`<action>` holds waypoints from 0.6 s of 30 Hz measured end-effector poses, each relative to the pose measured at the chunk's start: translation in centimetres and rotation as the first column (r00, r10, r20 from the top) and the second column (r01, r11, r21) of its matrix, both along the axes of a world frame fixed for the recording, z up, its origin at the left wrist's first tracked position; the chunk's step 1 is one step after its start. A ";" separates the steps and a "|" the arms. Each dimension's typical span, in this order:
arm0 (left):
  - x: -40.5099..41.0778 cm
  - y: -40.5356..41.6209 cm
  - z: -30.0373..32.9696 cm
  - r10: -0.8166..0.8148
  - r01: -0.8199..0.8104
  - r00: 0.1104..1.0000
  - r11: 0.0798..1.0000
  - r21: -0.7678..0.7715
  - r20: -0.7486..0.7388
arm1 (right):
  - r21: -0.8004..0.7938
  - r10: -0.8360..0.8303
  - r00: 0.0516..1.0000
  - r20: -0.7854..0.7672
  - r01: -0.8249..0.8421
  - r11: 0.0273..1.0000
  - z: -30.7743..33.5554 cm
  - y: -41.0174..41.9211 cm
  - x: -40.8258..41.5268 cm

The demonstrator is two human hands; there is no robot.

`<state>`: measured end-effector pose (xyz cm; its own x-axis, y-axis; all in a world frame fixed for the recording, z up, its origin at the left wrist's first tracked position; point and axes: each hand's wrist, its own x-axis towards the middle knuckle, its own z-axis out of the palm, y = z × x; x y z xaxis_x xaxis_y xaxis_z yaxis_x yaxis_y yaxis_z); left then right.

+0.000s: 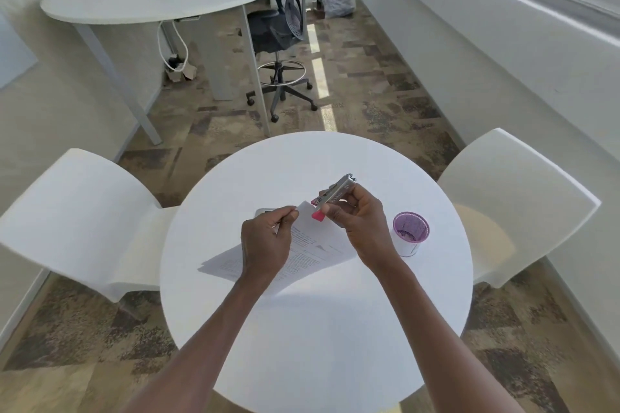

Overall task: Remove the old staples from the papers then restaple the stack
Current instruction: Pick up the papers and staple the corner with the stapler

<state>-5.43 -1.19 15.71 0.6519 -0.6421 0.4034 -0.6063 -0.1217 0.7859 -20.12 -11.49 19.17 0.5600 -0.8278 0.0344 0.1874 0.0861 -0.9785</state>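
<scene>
- We see our left hand [268, 238] pinching the upper corner of the papers [312, 245] between thumb and curled forefinger, lifting that corner off the table.
- The papers are a thin stack of white printed sheets; their lower part lies flat on the round table [315, 329], and the edges fan out slightly at the left end.
- Our right hand [362, 228] grips the stapler [335, 196], fingers and thumb curled round its middle.
- The stapler is a slim bar of silvery metal with a pink plastic end; it is tilted, pink end down and touching the raised corner of the papers, metal end pointing up and away to the right.
- We cannot tell whether the paper corner sits inside the stapler's mouth or only against it.
- The table top is smooth, matt white and circular.
- A small cup [411, 233] stands to the right of our right hand, apart from it: white straight wall, purple ribbed inside.
- Behind our left hand a flat grey object [263, 211] lies on the table, mostly hidden.
- Two white moulded chairs flank the table, one on the left [77, 221] and one on the right [516, 204], with smooth curved shells.
- The floor [385, 104] is mottled brown and beige carpet.
</scene>
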 end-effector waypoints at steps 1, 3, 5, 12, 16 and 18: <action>0.0 0.0 0.0 0.006 -0.006 1.000 1.000 0.000 -0.005 | -0.001 0.000 1.000 -0.001 0.000 1.000 0.0 0.0 0.0; 0.1 0.1 0.0 0.009 -0.009 1.000 1.000 -0.002 -0.008 | -0.007 0.006 1.000 -0.011 -0.006 1.000 -0.1 0.0 0.0; 0.0 0.1 0.0 0.002 -0.002 1.000 1.000 -0.006 -0.001 | -0.018 0.019 1.000 -0.017 -0.019 1.000 -0.2 0.0 0.0; -0.4 -0.1 0.2 -0.044 0.044 0.999 0.999 -0.003 0.027 | -0.046 0.030 0.999 0.019 -0.029 0.999 -0.1 0.1 0.3; -0.4 -0.1 0.5 -0.072 0.073 0.996 0.997 -0.032 0.046 | -0.052 0.037 0.999 0.023 -0.036 0.998 -0.1 0.1 0.4; -0.5 0.0 0.6 -0.078 0.081 0.995 0.996 -0.042 0.058 | -0.063 0.036 0.999 0.022 -0.035 0.997 -0.1 0.1 0.4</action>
